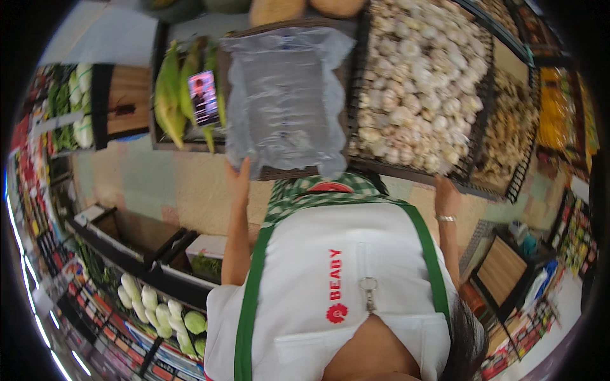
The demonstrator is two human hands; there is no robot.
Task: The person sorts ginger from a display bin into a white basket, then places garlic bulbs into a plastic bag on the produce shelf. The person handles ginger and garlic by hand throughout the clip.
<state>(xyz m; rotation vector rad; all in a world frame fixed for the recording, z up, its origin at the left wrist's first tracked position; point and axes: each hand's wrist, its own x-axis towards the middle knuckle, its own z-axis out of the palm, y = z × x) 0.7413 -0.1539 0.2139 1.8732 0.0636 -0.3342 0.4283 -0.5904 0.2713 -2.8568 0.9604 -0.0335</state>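
A shallow brown crate [290, 172] in front of me is lined with an inflated clear plastic cushion sheet [290, 100]. My left hand [237, 178] is at its near left corner, thumb and fingers around the plastic-covered edge. To the right, a black crate [400, 166] is heaped with garlic bulbs [419, 81]. My right hand [448, 196] is at this crate's near edge, touching it or the lowest bulbs; its fingertips are blurred and partly hidden. Left of the lined crate lie ears of corn in green husks [169, 97], with a lit phone [203, 97] on top.
Ginger-like roots [507, 128] fill a crate at far right. Large squashes [276, 10] lie at the back. Behind me on the left runs a dark shelf unit [147, 266] with pale cabbages [157, 309] beyond it. A wood-topped stand [503, 271] is behind on the right.
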